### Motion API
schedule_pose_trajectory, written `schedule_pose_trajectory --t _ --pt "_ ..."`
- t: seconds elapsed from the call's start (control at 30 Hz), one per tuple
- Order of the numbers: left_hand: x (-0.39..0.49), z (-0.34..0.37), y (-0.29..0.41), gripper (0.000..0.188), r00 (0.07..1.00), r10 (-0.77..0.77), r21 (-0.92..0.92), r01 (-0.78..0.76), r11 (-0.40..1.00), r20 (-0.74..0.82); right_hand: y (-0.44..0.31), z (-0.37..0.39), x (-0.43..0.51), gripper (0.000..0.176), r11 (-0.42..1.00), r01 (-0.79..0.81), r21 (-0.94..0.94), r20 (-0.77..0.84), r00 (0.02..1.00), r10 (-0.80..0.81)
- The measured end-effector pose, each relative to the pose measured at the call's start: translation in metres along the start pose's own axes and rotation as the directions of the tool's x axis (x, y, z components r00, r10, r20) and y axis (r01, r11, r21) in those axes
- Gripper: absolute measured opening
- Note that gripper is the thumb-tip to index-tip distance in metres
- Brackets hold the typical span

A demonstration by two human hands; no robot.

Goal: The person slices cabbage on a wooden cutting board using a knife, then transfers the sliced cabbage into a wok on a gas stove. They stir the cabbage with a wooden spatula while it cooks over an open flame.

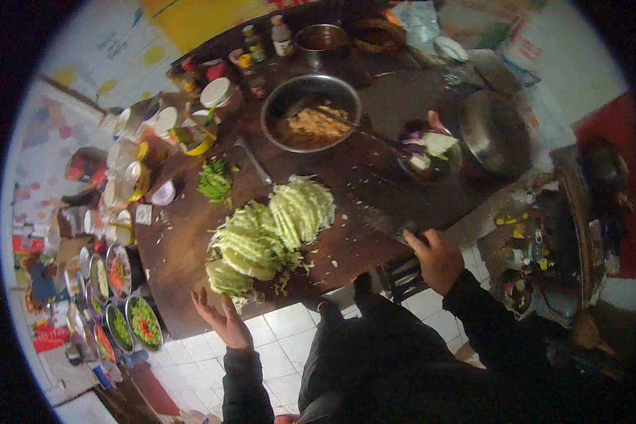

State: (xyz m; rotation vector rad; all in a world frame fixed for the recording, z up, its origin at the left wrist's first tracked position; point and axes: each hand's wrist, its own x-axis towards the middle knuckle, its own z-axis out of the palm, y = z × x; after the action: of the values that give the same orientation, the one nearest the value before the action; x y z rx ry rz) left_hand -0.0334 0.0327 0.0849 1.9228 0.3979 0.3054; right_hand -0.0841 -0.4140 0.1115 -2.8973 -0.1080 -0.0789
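Sliced pale-green cabbage (249,238) lies fanned out in piles near the front of the brown wooden table, with loose shreds around it. My left hand (225,320) is just in front of the nearest pile, fingers apart and holding nothing. To the right, at the table's front edge, my right hand (437,259) grips the dark handle of a kitchen knife (379,217). Its blade points left over the tabletop and is blurred against the dark wood. Behind the cabbage sit a small heap of chopped green vegetable (214,180) and a metal spoon (254,161).
A steel basin (273,132) of shredded food stands at the back, and a bowl of cut vegetables (448,167) to the right beside a large metal bowl (490,132). Lidded tubs (164,122) and bottles (282,40) line the far left. Trays of chopped vegetables (144,323) stand left.
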Motion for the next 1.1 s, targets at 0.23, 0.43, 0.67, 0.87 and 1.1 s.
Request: schedule_pose_trajectory --t 0.23,0.43,0.67,0.87,1.1 --pt "0.022 -0.019 -0.025 0.065 0.901 -0.418 -0.234 0.434 0.870 0.118 -0.021 0.018 0.028 0.052 0.999 0.017 0.036 -0.092 0.996 -0.014" --pt "0.060 0.015 0.013 0.078 0.822 -0.550 -0.267 0.568 0.778 0.145 -0.100 0.034 0.119 0.061 0.885 0.064 0.461 -0.095 0.995 -0.023" --pt "0.077 0.031 -0.010 0.108 0.858 -0.476 -0.310 0.513 0.800 0.191 -0.170 0.078 0.203 0.080 0.867 -0.180 0.465 0.139 0.982 0.129" --pt "0.089 0.040 -0.040 0.124 0.947 -0.280 0.012 0.282 0.959 0.159 -0.193 0.081 0.217 0.097 0.535 -0.353 0.767 0.355 0.929 0.104" --pt "0.075 0.056 -0.032 0.106 0.995 -0.101 0.253 0.098 0.962 -0.001 -0.195 0.093 0.216 0.097 0.369 -0.461 0.807 0.454 0.884 0.111"
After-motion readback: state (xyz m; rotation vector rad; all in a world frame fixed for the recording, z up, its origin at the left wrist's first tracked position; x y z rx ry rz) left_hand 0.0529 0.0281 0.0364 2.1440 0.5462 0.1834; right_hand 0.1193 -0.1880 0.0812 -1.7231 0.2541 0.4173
